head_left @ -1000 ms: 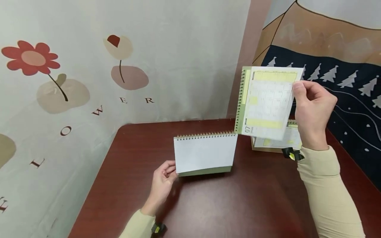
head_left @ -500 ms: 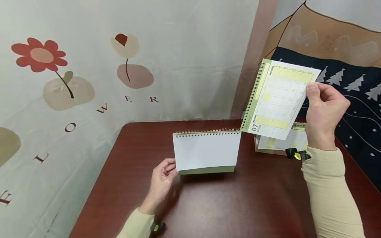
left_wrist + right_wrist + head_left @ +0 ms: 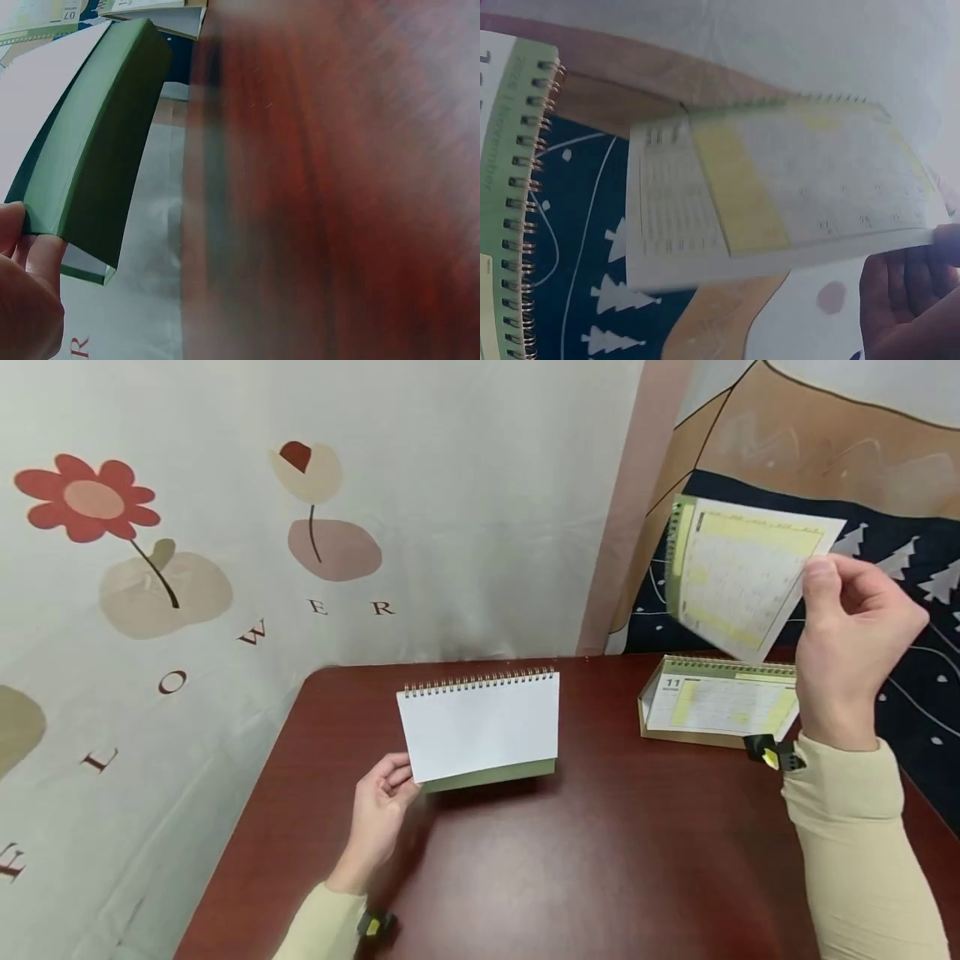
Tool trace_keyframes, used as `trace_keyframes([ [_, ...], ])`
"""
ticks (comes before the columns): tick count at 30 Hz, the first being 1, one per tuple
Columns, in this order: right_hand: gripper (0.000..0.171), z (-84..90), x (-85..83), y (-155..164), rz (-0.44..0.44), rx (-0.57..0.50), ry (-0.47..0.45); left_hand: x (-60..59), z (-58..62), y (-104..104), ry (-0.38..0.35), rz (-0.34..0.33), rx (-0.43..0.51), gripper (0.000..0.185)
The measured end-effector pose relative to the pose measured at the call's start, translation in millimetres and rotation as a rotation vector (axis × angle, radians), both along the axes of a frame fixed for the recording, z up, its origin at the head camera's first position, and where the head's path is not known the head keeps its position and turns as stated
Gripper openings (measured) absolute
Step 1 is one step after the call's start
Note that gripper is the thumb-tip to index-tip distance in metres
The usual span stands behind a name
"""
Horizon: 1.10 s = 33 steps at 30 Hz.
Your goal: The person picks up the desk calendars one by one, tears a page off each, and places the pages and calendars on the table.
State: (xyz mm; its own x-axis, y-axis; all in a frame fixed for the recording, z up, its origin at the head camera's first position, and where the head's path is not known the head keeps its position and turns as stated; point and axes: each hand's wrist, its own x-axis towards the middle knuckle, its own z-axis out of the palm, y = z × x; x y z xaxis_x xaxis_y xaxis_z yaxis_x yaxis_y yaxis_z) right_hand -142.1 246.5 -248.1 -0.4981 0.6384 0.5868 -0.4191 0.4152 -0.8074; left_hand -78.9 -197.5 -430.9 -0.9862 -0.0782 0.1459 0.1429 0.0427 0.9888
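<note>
My left hand [image 3: 378,814] pinches the lower left corner of a spiral-bound desk calendar [image 3: 483,727], which shows a blank white sheet above its green base. The green base [image 3: 105,127] fills the upper left of the left wrist view, fingers at its corner. Up at the right, my right hand [image 3: 855,635] pinches the right edge of a calendar page [image 3: 738,581] with yellow bands and a row of holes along its green edge. This page hangs in the air, apart from the calendar's rings. Its printed grid [image 3: 817,180] is blurred in the right wrist view.
A second desk calendar [image 3: 720,706], marked 11, stands at the back right of the reddish-brown table [image 3: 600,860], below the raised page. A curtain with flower prints [image 3: 480,527] hangs behind. Dark cloth with tree prints [image 3: 892,560] borders the right side.
My right hand has moved right with the page, which has come away from the calendar's top right corner. The calendar and left hand have shifted slightly left, and the second calendar shows more.
</note>
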Motion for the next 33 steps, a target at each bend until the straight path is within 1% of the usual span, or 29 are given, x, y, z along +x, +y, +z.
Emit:
trace_keyframes([
  [2, 0.019, -1.2, 7.2, -10, 0.014, 0.054, -0.020, -2.7, 3.3, -1, 0.009, -0.002, 0.008, 0.029],
  [4, 0.018, -1.9, 13.8, -17, 0.029, 0.076, -0.032, -5.0, 5.3, -1, 0.003, 0.010, 0.013, 0.031],
  [7, 0.019, -7.4, 20.6, -24, 0.065, 0.110, -0.043, -8.8, 6.3, 0, -0.005, 0.018, 0.027, 0.032],
  [12, 0.021, -28.0, 21.3, -25, 0.116, 0.156, -0.018, -14.0, 6.0, 2, -0.007, 0.007, 0.040, 0.033],
  [15, 0.021, -41.5, 20.0, -25, 0.132, 0.206, -0.006, -15.2, 4.9, 3, -0.015, 0.019, 0.061, 0.035],
  [19, 0.019, -54.7, 21.0, -30, 0.154, 0.283, -0.002, -17.2, 3.8, 4, -0.027, 0.037, 0.095, 0.036],
  [25, 0.012, -66.3, 29.2, -40, 0.187, 0.395, 0.012, -23.9, 4.1, 2, -0.032, 0.063, 0.128, 0.034],
  [30, 0.013, -73.7, 37.3, -46, 0.235, 0.481, 0.054, -30.0, 5.8, 1, -0.011, 0.067, 0.138, 0.032],
  [33, 0.014, -79.7, 42.2, -50, 0.262, 0.520, 0.085, -33.0, 5.0, 1, -0.014, 0.065, 0.143, 0.032],
])
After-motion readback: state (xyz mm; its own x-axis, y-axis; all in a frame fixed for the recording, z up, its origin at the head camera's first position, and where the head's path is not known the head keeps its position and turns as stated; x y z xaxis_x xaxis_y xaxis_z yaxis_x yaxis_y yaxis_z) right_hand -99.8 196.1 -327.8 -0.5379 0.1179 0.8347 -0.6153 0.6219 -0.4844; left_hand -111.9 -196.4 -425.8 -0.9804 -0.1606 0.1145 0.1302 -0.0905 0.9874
